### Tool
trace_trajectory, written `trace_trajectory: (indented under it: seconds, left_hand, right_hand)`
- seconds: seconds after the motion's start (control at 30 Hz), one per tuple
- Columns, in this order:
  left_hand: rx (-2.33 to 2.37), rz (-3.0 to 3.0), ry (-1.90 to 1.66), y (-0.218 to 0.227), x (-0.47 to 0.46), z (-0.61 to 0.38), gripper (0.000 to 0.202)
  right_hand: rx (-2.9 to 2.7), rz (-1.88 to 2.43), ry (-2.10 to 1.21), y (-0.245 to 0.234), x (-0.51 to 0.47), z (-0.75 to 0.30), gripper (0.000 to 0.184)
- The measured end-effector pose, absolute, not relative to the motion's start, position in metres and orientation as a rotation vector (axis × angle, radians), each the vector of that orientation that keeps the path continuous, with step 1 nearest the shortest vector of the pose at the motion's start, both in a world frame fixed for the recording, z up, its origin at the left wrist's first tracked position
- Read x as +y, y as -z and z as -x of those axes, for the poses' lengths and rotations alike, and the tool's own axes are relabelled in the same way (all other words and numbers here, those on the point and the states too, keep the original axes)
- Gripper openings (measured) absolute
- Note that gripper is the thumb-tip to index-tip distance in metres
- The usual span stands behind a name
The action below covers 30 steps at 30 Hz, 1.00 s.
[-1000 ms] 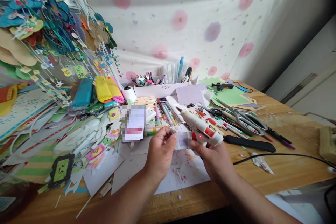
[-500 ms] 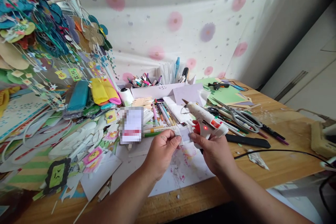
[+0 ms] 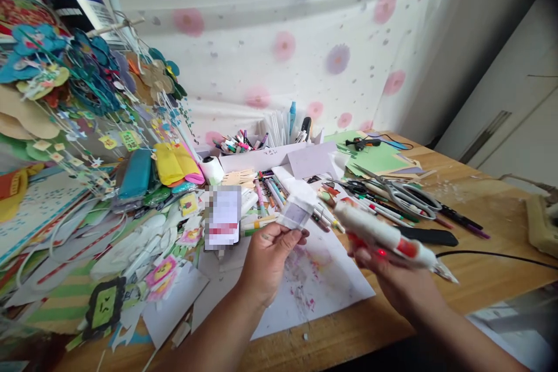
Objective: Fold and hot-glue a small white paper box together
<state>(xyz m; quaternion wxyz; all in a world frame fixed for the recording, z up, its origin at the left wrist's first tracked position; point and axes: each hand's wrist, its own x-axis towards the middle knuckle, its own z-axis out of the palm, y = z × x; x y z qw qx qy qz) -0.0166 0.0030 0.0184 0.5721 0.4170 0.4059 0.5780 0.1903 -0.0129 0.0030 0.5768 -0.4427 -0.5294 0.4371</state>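
Left hand (image 3: pixel 267 258) pinches a small folded paper piece (image 3: pixel 298 209) above the stained white sheet (image 3: pixel 325 285) on the tabletop (image 3: pixel 475 285); right hand (image 3: pixel 399 285) clasps the white glue gun (image 3: pixel 386 236) (indicator lit red).

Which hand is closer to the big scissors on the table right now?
Right. The right hand, holding the glue gun, sits just below the scissors; the left hand, pinching a paper piece, is farther left.

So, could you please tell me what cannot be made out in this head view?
- Card beside the left hand: print pixelated.
- Glue gun in the right hand: motion-blurred, tip unclear.
- Folded paper piece: too small for its markings to show.
- Beige object: cut by the right edge.
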Motion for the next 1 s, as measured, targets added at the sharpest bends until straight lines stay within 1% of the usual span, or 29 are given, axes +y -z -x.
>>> trace_trajectory:
  seconds: [0.17,0.27,0.4,0.57,0.73,0.87,1.0]
  left_hand:
    - [0.966,-1.025,-1.459,-0.018,0.002,0.017,0.018]
    - [1.0,-1.118,-1.492,-0.016,0.002,0.018,0.016]
    - [1.005,-1.287,-1.531,-0.019,0.002,0.02,0.011]
    - [0.988,-1.635,-1.637,-0.029,0.002,0.025,0.005]
    - [0.948,-1.918,-1.694,-0.03,0.002,0.032,0.018]
    - [0.931,-2.01,-1.724,-0.028,0.003,0.034,0.019]
    - [0.987,-2.017,-1.69,-0.03,0.002,0.033,0.024]
  right_hand:
    - [-1.653,1.066,-0.837,-0.016,-0.029,-0.195,0.011]
    - [-1.724,1.058,-0.78,-0.022,-0.029,-0.189,0.011]
    - [-1.797,1.034,-0.707,-0.016,-0.027,-0.19,0.01]
    - [-1.856,1.054,-0.688,-0.016,-0.028,-0.195,0.01]
    - [-1.966,0.955,-0.682,-0.03,-0.028,-0.196,0.009]
    - [-2.009,0.922,-0.629,-0.035,-0.027,-0.196,0.014]
    - [-2.04,0.926,-0.499,-0.031,-0.028,-0.195,0.003]
